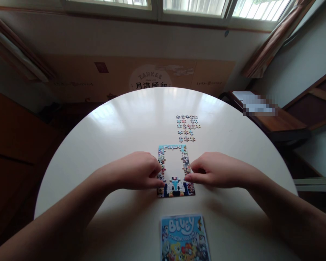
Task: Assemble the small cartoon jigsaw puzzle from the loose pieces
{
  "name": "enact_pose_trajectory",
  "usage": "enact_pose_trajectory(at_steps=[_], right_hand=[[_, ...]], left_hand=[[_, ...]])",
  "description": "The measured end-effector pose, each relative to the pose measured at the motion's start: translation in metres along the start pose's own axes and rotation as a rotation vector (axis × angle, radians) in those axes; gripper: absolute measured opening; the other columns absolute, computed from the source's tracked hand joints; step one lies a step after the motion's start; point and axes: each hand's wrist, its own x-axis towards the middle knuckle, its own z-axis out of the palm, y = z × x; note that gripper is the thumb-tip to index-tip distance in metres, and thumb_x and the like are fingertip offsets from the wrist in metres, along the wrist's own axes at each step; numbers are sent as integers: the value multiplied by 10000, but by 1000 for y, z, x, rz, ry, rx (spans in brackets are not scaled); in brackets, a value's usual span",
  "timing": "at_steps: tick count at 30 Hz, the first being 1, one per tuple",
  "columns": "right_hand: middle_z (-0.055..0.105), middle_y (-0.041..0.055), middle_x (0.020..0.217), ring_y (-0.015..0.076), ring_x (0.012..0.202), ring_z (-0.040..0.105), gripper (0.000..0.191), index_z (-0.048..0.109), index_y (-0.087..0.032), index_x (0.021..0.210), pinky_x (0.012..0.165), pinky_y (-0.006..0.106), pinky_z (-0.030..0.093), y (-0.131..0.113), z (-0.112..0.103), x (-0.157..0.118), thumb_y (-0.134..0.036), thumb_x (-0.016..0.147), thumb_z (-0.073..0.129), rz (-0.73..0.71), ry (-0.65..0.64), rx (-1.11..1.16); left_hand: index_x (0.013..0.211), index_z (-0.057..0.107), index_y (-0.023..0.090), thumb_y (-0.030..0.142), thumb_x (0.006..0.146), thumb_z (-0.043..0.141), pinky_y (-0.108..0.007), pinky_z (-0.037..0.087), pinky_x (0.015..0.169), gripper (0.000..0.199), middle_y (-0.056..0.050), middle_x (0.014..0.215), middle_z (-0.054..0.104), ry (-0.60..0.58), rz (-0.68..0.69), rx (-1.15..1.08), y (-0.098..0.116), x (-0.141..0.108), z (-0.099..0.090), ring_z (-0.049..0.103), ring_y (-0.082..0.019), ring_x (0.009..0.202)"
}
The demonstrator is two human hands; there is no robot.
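While the partly assembled puzzle (176,187) lies midway between left and right edges of the tabletop (119,134), the left hand (139,168) and the right hand (216,169) touch its sides; whether they pinch, I cannot tell.

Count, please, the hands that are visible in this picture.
2: the left hand at the left edge of the puzzle, the right hand at its right edge.

- A bare left hand (141,169) is touching the left edge of a rectangular, multicoloured jigsaw border (176,190).
- A bare right hand (218,169) is touching its right edge.
- Small, multicoloured loose jigsaw pieces (186,132) are lying in rows just beyond.
- A blue, rectangular "Bluey" sheet (183,237) is lying nearer the camera.
- A round, glossy white table (119,127) is extending beneath.
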Motion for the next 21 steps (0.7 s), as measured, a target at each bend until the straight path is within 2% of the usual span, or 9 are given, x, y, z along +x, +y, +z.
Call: enact_pose_trajectory(at_steps=[3, 5, 7, 9, 11, 16, 21], right_hand=[[565, 3, 585, 124, 530, 452, 545, 510, -199, 607, 517, 289, 280, 10, -1, 6, -587, 986, 458, 14, 251, 107], [487, -18, 547, 115, 513, 404, 537, 458, -204, 584, 514, 290, 278, 19, -1, 11, -549, 996, 461, -5, 495, 195], [441, -34, 533, 114, 512, 390, 503, 470, -209, 594, 522, 291, 294, 29, 0, 15, -510, 997, 477, -27, 744, 281], [506, -23, 579, 129, 562, 462, 423, 553, -205, 654, 560, 294, 352, 39, -1, 19, -464, 986, 517, -39, 956, 351], [621, 11, 696, 159, 673, 567, 317, 632, -200, 745, 643, 311, 429, 49, -2, 23, -414, 966, 556, -49, 1108, 408], [716, 60, 978, 218, 924, 658, 155, 696, -217, 929, 831, 385, 513, 69, -3, 35, -336, 920, 596, -51, 1323, 519], [678, 77, 1262, 265, 1224, 595, 248, 671, -253, 1128, 1075, 510, 443, 85, 2, 46, -320, 902, 595, -3, 1379, 632]], left_hand=[[603, 575, 194, 390, 894, 603, -280, 285, 506, 352, -7, 594, 579, 68, -8, -81, -11, 3, -2, 436, -121, 500], [608, 566, 192, 385, 912, 570, -282, 283, 512, 360, -14, 622, 581, 160, -16, -97, -20, 6, -2, 440, -122, 517], [588, 505, 190, 392, 917, 552, -283, 273, 514, 388, -9, 611, 543, 273, -51, -94, -30, 9, -2, 429, -122, 526], [572, 436, 194, 401, 908, 551, -280, 268, 519, 411, 2, 589, 490, 398, -96, -110, -40, 12, -1, 406, -121, 528], [572, 398, 199, 405, 899, 551, -274, 278, 526, 415, 12, 586, 453, 510, -127, -154, -47, 14, 2, 387, -119, 533], [581, 378, 208, 441, 898, 522, -270, 300, 537, 419, 34, 569, 384, 702, -175, -254, -56, 18, 7, 363, -120, 537], [578, 398, 211, 422, 885, 511, -273, 309, 534, 389, 30, 562, 398, 816, -201, -282, -53, 18, 6, 379, -126, 541]])
